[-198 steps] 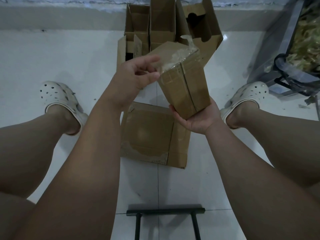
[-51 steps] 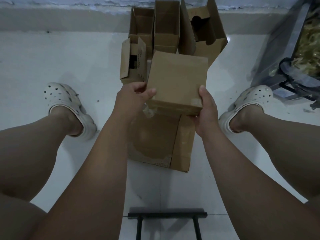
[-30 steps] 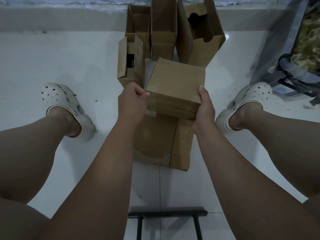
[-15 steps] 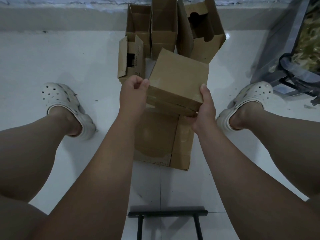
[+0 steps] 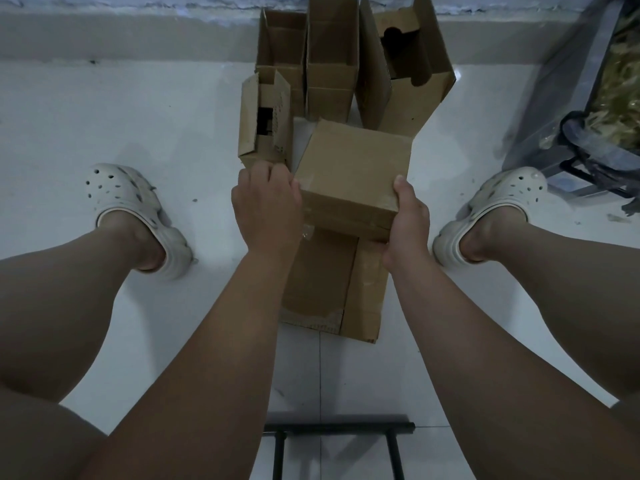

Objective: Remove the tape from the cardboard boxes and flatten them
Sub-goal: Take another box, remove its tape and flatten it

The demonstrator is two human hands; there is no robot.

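1. The floor (image 5: 156, 133) carries all the stock. Open boxes (image 5: 332, 64) stand beyond both grips against the wall, probably waiting their turn.
2. A flattened box (image 5: 322, 282) lies directly below the grips, probably the start of the finished stack.
3. The box (image 5: 353, 168) being worked is held in the air between the grips, above the flattened box, with a plain face up. This likely exposes the near side seam for stripping.
4. The right grip (image 5: 405, 220) is clamped on the near right corner, thumb on top, to steady the box.
5. The left grip (image 5: 266, 206) is curled at the near left corner. Whether it pinches anything cannot be told.
6. A clear scrap (image 5: 306, 232), probably tape, shows just right of the left grip.
7. Change: seconds earlier the box stood on end in the right palm while the left grip peeled a strip from its top. It now lies turned, with both grips at its near corners.
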